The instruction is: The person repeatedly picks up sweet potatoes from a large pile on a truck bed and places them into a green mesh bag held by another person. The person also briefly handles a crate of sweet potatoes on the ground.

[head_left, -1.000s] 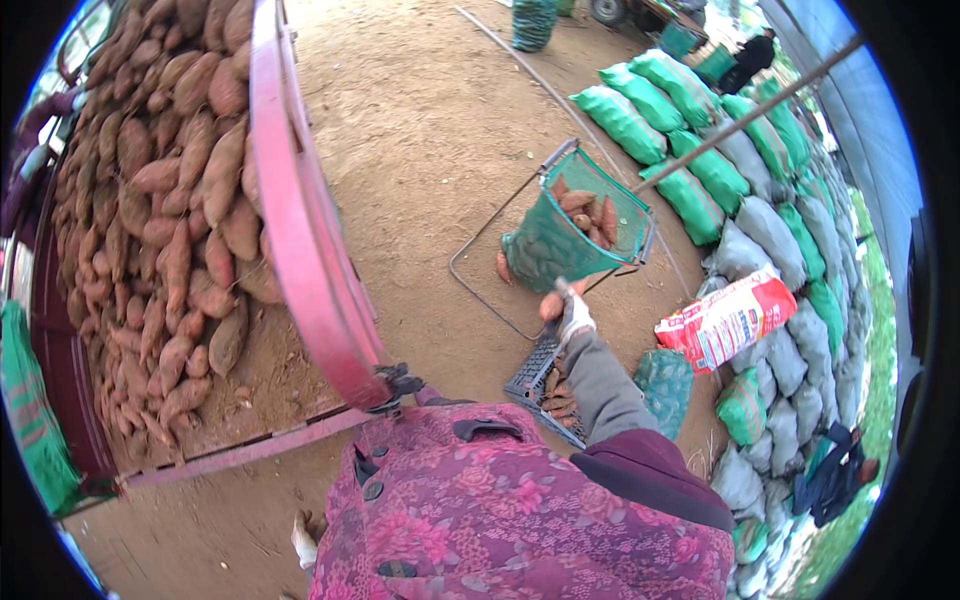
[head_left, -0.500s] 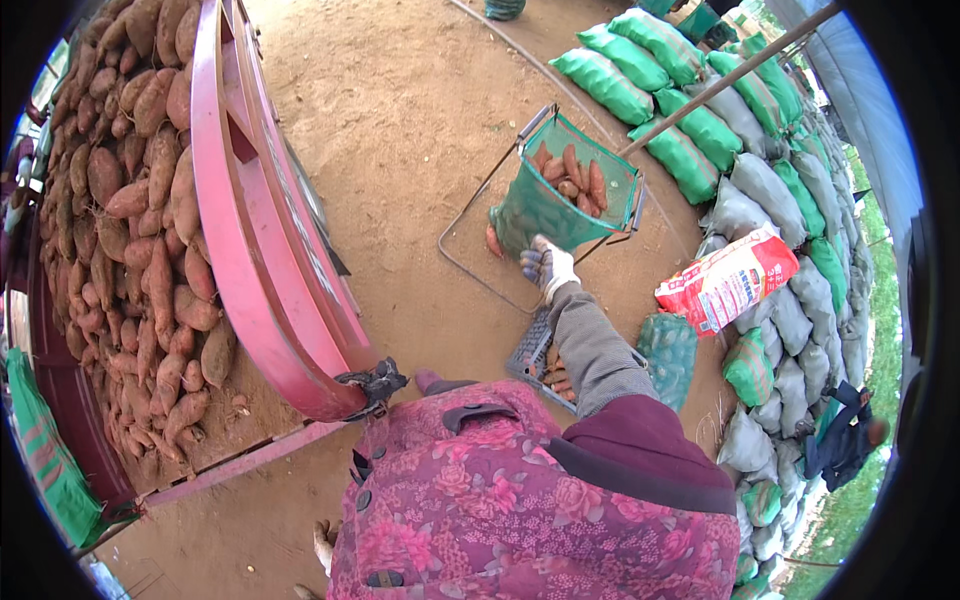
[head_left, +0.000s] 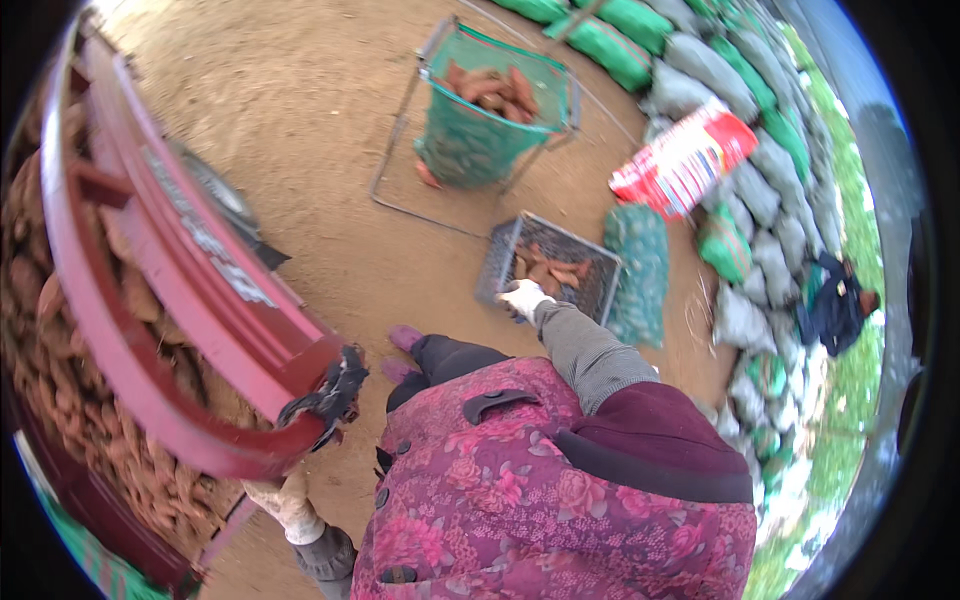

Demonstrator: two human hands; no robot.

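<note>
My right hand (head_left: 524,299), in a white glove with dark fingers, is at the near-left rim of a grey plastic crate (head_left: 606,264). Several sweet potatoes (head_left: 546,270) lie inside the crate. The fingers are blurred and partly turned away, so their grip does not show. My left hand (head_left: 287,503), in a pale soiled glove, is low on the left beside the curved end of a red trailer rail (head_left: 190,455). Its fingertips are hidden by the rail. Beyond the crate, a green mesh bag (head_left: 470,140) hangs open on a metal frame (head_left: 388,150), with sweet potatoes at its mouth.
A heap of sweet potatoes (head_left: 85,420) fills the red trailer at left. Right of the crate lies a filled green mesh sack (head_left: 637,270). Behind it are a red and white sack (head_left: 690,160) and stacked green and grey sacks (head_left: 765,190). A person (head_left: 838,305) is at far right.
My right hand has moved from beside the mesh bag back toward me, to the crate rim. My left hand has come into view by the trailer. The view has shifted, showing more of the crate.
</note>
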